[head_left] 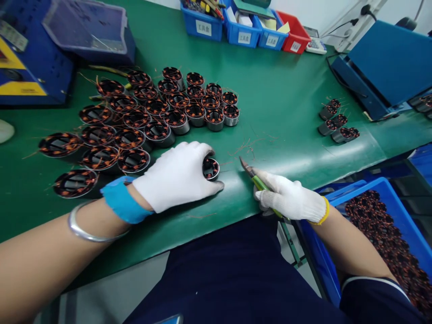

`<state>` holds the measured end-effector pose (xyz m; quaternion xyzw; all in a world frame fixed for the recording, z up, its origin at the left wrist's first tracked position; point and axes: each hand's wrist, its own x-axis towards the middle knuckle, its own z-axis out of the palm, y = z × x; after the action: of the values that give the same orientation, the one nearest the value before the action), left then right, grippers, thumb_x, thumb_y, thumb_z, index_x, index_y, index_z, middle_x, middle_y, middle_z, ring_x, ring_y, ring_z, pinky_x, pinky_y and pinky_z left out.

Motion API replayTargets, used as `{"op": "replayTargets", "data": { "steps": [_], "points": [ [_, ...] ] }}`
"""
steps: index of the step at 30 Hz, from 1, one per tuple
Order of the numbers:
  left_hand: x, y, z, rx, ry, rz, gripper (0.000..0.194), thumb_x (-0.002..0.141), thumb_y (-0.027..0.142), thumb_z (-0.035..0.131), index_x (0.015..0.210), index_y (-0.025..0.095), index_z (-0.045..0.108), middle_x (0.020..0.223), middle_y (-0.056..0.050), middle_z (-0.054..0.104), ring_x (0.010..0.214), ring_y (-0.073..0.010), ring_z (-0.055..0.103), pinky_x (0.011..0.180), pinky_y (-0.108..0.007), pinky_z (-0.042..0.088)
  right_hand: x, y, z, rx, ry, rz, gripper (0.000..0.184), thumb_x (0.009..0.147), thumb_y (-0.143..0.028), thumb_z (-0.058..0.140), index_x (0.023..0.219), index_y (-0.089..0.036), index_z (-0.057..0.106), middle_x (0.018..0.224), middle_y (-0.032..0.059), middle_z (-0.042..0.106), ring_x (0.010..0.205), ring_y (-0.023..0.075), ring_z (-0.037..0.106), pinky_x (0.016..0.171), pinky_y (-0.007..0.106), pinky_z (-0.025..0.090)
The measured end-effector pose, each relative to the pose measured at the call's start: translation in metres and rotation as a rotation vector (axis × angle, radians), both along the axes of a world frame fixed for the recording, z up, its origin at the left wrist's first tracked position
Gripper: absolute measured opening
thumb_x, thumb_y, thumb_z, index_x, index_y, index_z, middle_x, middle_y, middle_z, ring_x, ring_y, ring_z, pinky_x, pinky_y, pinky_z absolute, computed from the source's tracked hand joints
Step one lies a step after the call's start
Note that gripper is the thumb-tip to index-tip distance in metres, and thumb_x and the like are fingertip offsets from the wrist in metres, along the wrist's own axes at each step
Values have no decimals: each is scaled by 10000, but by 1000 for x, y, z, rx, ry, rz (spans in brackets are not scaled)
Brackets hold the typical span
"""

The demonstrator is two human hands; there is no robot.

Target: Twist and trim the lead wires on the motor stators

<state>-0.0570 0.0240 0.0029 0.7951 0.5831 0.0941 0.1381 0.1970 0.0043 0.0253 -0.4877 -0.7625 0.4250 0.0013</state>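
My left hand [180, 175], in a white glove, is wrapped around a motor stator [211, 168] with copper windings, standing on the green table. Its thumb and fingers curve about the stator's sides, and the palm hides part of it. In my right hand [286, 193], also gloved, are green-handled cutting pliers [256, 179], their dark tip pointing up and left over the table. Just left of and beyond my left hand stand several more stators [157, 108] in close rows, loose copper wire ends sticking up. Cut copper wire bits [249, 146] lie beyond the pliers.
A small group of stators [337, 121] stands at the right near a blue machine [384, 67]. Below the table edge, a blue crate [381, 184] holds many wound parts. Blue tool boxes [202, 27] and a red box [293, 33] line the back. A purple bin [89, 33] is back left.
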Motion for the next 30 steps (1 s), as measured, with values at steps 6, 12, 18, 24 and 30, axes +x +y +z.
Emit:
{"op": "replayTargets", "data": {
  "steps": [6,12,18,24,30],
  "points": [
    [0,2,-4,55,-44,-44,445,682,524,667,957,176,629,1065,-106,640,897,-306,644,786,-407,514,13,1,-2,613,-643,-30,582,899,-391,449,1429,-154,412,1187,174,602,967,329,624,759,425,499],
    [21,-17,-3,-2,-274,-81,467,704,484,698,1054,189,608,1006,-51,673,866,-233,665,775,-330,510,-4,3,-15,613,-85,-86,881,743,-576,641,1430,-89,383,1362,216,499,1170,358,531,980,524,449],
    [26,-28,-4,96,-406,-231,407,816,414,635,1141,171,602,1048,-70,666,891,-183,654,786,-271,489,-42,-6,-25,-177,652,-326,659,772,-374,635,1371,-178,441,1214,86,657,1033,215,670,874,367,578],
    [29,-32,10,38,-195,-28,312,794,461,594,945,190,625,857,-53,668,725,-211,633,642,-299,435,-42,-11,-19,-83,581,-439,671,741,-335,681,1355,-162,474,1112,93,697,962,231,704,871,403,590],
    [28,-28,18,-236,-296,16,464,652,632,673,648,209,482,564,38,471,516,-125,407,490,-258,280,-35,-13,-19,19,515,-429,646,758,-325,678,1351,-146,496,1109,97,706,989,242,698,897,416,580]
  ]
}}
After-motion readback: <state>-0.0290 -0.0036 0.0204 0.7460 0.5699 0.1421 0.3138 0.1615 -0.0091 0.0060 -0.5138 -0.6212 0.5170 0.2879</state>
